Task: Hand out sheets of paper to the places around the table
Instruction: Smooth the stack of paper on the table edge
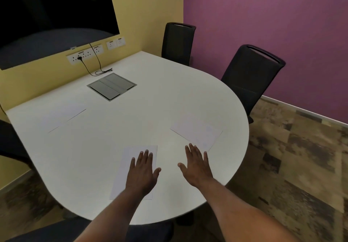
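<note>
wall screen (52, 10) dark | wall sockets (82, 55), one plug in | two black chairs (250, 76) against purple wall (273, 16)

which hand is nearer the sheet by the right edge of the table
Right. The right hand lies with its fingertips just short of that sheet; the left hand rests flat on the near sheet, farther away.

Yellow wall (150, 6), purple wall (263, 16), black chairs (250, 72), mottled brown floor (301, 157).
</note>
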A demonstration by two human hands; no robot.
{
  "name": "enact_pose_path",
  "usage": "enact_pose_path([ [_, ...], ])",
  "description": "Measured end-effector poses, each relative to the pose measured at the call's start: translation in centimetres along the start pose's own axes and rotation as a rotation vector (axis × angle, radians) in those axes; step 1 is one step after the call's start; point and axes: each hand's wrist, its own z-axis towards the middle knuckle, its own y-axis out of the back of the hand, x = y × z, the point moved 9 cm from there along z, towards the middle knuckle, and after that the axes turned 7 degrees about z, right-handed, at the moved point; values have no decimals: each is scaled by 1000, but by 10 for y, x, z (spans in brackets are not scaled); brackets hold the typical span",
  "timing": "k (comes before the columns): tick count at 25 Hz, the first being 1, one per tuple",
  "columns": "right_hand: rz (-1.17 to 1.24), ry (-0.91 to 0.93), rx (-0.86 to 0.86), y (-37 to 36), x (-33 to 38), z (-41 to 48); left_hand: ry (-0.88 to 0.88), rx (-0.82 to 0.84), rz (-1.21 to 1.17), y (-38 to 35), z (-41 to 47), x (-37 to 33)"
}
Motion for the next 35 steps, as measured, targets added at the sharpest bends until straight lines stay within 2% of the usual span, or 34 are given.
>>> enact_pose_path([
  [8, -139, 234, 89, 48, -98, 28, 94, -4, -7, -18, 25, -137],
  [15, -158, 256, 94, 107, -170, 58, 158, -35, -40, 4, 72, -221],
  [23, -200, 311, 151, 120, -210, 130, 271, 10, -110, -27, 138, -243],
  [28, -218, 273, 194, 127, -237, 198, 356, 58, -161, -58, 187, -242],
  [35, -219, 309, 262, 115, -239, 285, 532, 125, -219, -83, 230, -232],
])
